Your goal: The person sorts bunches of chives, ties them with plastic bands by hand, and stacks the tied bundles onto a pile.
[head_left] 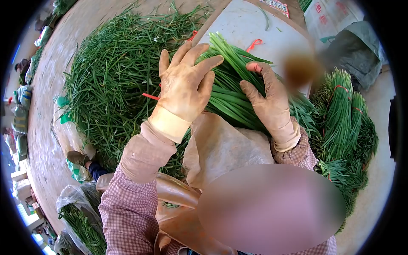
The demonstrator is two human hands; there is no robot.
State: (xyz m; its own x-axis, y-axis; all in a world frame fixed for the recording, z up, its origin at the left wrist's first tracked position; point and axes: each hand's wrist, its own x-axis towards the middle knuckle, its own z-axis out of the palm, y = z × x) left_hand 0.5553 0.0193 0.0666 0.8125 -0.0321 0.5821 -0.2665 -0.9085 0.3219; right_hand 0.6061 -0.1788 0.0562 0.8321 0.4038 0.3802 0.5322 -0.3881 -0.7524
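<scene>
Both my hands wear pale rubber gloves. A loose bunch of garlic chives (238, 104) lies over my lap and the edge of a pale board (238, 21), white stem ends pointing up and away. My left hand (182, 80) is open with fingers spread, just over the left side of the chives. On the other side, my right hand (271, 102) is open too, thumb and forefinger apart over the leaves; its other fingers are hardly visible. A red tie (255, 45) rests on the board, and another red strip (151, 97) shows beside my left wrist.
A large heap of loose greens (114, 76) covers the floor at left. Several tied bunches (340, 114) are stacked at right, near a dark grey cloth (357, 53). A plastic bag of greens (80, 221) stands lower left. Someone's shoe (77, 158) is at the heap's edge.
</scene>
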